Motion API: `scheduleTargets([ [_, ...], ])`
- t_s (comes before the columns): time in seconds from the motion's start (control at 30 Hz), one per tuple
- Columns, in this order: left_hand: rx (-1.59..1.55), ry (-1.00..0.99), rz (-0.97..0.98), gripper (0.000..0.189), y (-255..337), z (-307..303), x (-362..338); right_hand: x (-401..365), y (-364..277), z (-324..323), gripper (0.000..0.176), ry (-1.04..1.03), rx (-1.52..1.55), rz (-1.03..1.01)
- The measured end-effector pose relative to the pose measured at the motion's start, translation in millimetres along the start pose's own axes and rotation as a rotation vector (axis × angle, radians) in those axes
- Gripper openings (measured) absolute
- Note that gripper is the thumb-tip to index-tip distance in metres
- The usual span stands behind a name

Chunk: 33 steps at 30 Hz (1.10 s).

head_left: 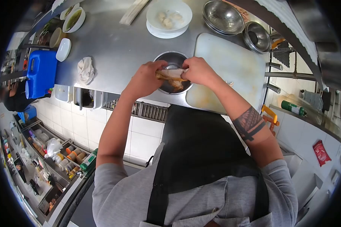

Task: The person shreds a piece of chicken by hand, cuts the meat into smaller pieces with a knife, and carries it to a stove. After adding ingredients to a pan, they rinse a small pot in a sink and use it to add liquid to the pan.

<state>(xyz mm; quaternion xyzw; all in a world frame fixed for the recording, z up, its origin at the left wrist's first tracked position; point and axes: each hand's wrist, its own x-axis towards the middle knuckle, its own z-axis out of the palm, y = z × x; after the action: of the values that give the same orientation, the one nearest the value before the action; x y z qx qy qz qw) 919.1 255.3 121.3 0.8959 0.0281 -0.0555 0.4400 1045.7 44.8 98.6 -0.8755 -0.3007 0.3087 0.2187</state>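
Both hands are over a small steel bowl [172, 56] at the counter's front edge. Between them is a piece of cooked chicken [172, 74], with pale meat on top and browned skin below. My left hand [146, 78] has its fingers closed around the left end of the piece. At the other end, my right hand [200, 70] pinches the meat between thumb and fingers. Another browned part [175, 85] hangs lower, overlapping the bowl's inside. A white cutting board [231, 49] lies right beside the bowl, under my right forearm.
A white bowl with pale round pieces [170, 19] stands behind the steel bowl. Stacked steel bowls [223, 17] sit at the back right. Leftward are a crumpled cloth [86, 70], a small white dish [64, 50] and a blue jerrycan [42, 73]. Another person [15, 96] is at far left.
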Motion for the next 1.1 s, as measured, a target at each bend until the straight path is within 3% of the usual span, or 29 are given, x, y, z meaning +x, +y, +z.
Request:
scheduleTargets([
  [0.1,-0.007,-0.044,0.008,0.056,-0.3,-7.5,-1.7,-6.2,1.6,-7.2,0.035,-0.036,0.148,0.044],
  [0.17,-0.024,-0.057,0.035,0.055,-5.6,-10.9,-2.5,-7.9,9.5,-9.8,0.036,-0.104,0.413,0.127],
  [0.53,-0.038,-0.112,0.131,0.05,-9.7,-18.8,-4.3,-27.3,26.3,-20.3,0.023,-0.097,0.813,0.173],
  [0.77,-0.313,-0.116,-0.01,0.059,-11.4,-26.2,-2.5,-41.2,51.1,-10.7,0.026,-0.02,1.186,0.162],
  [0.9,-0.453,-0.147,-0.126,0.067,-8.3,-30.6,1.6,-49.0,72.9,4.4,0.034,-0.02,1.236,0.072],
  [1.0,-0.438,-0.167,-0.103,0.07,-7.3,-32.0,3.8,-53.2,64.5,10.4,0.04,-0.01,1.112,-0.009],
  [1.07,-0.459,-0.179,-0.111,0.071,-7.2,-32.6,4.0,-54.6,47.1,8.4,0.043,0.052,0.798,0.013],
  [1.1,-0.484,-0.185,-0.123,0.072,-6.9,-33.3,3.9,-54.0,41.7,7.2,0.043,0.06,0.803,0.013],
])
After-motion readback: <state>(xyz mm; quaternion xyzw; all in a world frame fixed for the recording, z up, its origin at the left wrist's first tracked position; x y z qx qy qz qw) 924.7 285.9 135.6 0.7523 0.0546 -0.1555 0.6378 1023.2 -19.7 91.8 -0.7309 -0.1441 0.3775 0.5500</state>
